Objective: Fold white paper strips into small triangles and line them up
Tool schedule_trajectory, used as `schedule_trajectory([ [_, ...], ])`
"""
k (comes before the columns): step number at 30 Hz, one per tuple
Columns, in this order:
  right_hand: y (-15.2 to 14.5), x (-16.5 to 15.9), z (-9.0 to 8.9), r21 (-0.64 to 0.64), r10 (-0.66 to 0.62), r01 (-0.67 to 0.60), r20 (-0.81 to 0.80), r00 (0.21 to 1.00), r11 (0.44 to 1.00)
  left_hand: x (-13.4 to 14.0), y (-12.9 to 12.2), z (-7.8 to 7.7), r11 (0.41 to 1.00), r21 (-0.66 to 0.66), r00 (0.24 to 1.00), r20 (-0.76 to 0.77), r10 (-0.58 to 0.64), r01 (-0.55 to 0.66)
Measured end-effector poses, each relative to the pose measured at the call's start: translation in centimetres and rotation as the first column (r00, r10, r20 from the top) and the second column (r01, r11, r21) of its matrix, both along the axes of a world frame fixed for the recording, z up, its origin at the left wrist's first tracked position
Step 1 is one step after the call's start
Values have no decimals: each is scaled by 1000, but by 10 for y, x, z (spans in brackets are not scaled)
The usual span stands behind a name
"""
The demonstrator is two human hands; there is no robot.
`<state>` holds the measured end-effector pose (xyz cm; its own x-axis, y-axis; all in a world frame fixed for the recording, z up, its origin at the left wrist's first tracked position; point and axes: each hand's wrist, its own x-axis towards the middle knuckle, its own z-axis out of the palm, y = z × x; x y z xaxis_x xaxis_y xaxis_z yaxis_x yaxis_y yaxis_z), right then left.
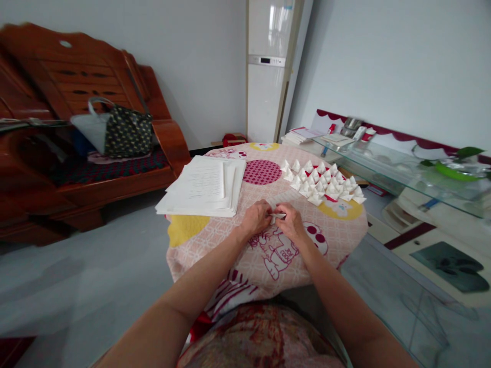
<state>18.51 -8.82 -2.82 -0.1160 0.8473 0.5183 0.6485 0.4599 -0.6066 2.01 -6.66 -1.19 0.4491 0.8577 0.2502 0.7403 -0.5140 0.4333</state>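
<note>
Close together over the middle of the round table, my left hand and my right hand pinch a small folded piece of white paper between them. Its exact shape is partly hidden by my fingers. Beyond my hands, to the right, stand several folded paper boats in close rows. On the left side of the table lies a stack of paper sheets, the top ones bearing lines of writing.
A pink patterned cloth covers the table. To the right runs a glass-topped cabinet holding cups and papers. On the left, a wooden sofa carries a dark patterned bag. A tall white air conditioner stands behind.
</note>
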Motion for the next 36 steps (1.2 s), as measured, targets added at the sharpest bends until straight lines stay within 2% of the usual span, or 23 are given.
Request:
schedule_trajectory([
  [10,-2,7,0,-3,-6,6,-14,1000,1000,2,-2,4,999,-37,1000,10,25,-25],
  [23,-4,11,-6,51,-41,36,105,994,998,1,-2,5,998,-52,1000,-2,21,-21],
  [28,-5,14,-5,54,-14,8,119,993,998,0,-2,5,998,-60,1000,-2,29,-29],
  [36,-7,15,0,69,-42,36,88,995,997,0,-1,3,999,-36,1000,2,21,-21],
])
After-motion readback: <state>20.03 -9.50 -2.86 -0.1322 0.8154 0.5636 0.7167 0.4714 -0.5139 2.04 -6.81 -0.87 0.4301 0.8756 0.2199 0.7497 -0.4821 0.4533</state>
